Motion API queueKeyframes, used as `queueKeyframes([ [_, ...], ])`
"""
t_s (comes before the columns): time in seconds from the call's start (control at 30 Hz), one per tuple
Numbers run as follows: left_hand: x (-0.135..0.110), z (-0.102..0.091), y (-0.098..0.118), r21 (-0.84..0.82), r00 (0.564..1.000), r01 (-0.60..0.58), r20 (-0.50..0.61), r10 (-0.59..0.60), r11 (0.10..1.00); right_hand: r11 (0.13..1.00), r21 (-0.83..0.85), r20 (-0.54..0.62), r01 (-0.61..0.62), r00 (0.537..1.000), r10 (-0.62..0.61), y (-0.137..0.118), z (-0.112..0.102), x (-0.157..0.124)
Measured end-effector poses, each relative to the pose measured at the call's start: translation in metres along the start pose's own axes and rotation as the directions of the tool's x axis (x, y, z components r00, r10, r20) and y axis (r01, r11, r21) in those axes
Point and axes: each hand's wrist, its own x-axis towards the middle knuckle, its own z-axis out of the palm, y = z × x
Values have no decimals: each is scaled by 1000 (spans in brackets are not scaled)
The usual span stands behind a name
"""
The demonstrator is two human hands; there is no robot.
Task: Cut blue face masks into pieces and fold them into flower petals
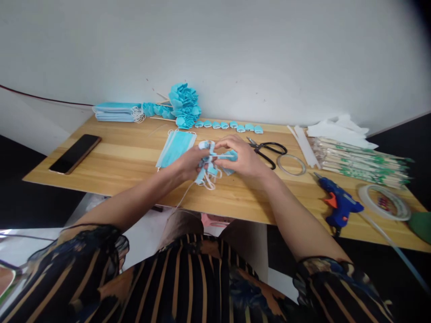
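Note:
My left hand (192,162) is closed around a bunch of blue and white face-mask scraps (211,171), with white ear loops dangling below. Close on its right, my right hand (245,158) has its thumb and fingers bent around a small blue piece of mask fabric (230,155), and its fingertips meet the scraps. Fingers partly hide how the pieces join. Behind my left wrist a whole blue face mask (180,142) lies flat. Black-handled scissors (266,146) rest just beyond my right hand.
Along the back lie stacked masks (116,112), blue fabric flowers (184,105) and several small folded blue pieces (224,125). A phone (76,153) is at left. Rightward are a clear ring (291,172), a blue glue gun (341,204), wrapped sticks (363,162) and a tape roll (365,196).

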Motion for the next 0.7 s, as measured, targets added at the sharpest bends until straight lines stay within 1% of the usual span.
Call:
queueKeyframes([
  [0.03,-8,-16,8,27,1000,-17,-24,18,999,997,76,-7,-11,1000,11,1,-1,-1],
  [0.07,-17,-34,18,79,996,-63,-63,69,995,991,128,-23,-37,999,40,2,-2,-1],
  [0.1,-27,-54,30,156,979,-129,-139,151,979,984,159,-43,-77,995,85,4,-3,-1],
  [0.13,-38,-74,42,264,945,-185,-218,245,947,977,174,-66,-126,988,139,6,-4,-1],
  [0.17,-49,-96,54,394,901,-203,-284,329,896,968,179,-84,-178,977,195,8,-5,-1],
  [0.2,-60,-117,66,560,849,-173,-332,411,810,957,180,-97,-227,964,247,10,-6,0],
  [0.23,-69,-137,75,732,768,-94,-378,517,675,947,179,-105,-266,952,287,11,-6,0],
  [0.27,-77,-157,81,865,702,59,-391,595,498,939,176,-112,-295,942,317,12,-6,1],
  [0.3,-82,-176,84,916,644,233,-397,655,326,933,173,-117,-315,934,337,12,-6,1],
  [0.33,-85,-194,84,904,630,385,-406,662,188,931,169,-121,-324,931,346,12,-6,1],
  [0.37,-85,-210,81,861,644,502,-432,631,77,930,165,-123,-327,929,349,12,-5,1],
  [0.4,-84,-224,76,844,723,534,-428,542,-46,930,161,-124,-331,928,351,13,-4,1],
  [0.43,-81,-236,70,852,819,497,-398,413,-164,928,160,-123,-336,926,356,14,-3,1],
  [0.47,-79,-246,64,866,882,441,-371,291,-234,925,161,-120,-344,924,364,15,-2,1],
  [0.5,-77,-253,60,902,930,353,-310,199,-249,920,167,-121,-356,918,377,18,-1,1],
  [0.53,-76,-258,59,930,954,291,-265,139,-225,912,176,-125,-370,911,394,21,0,0],
  [0.6,-80,-258,65,960,970,239,-231,69,-144,896,199,-143,-397,893,427,30,2,0],
  [0.63,-83,-254,73,964,973,232,-229,31,-129,889,213,-157,-405,884,441,34,2,0],
  [0.67,-88,-249,83,961,970,242,-243,10,-133,882,230,-173,-412,875,453,37,2,-1],
  [0.7,-92,-242,93,953,965,256,-262,-13,-160,876,244,-186,-417,866,464,40,1,-1],
])
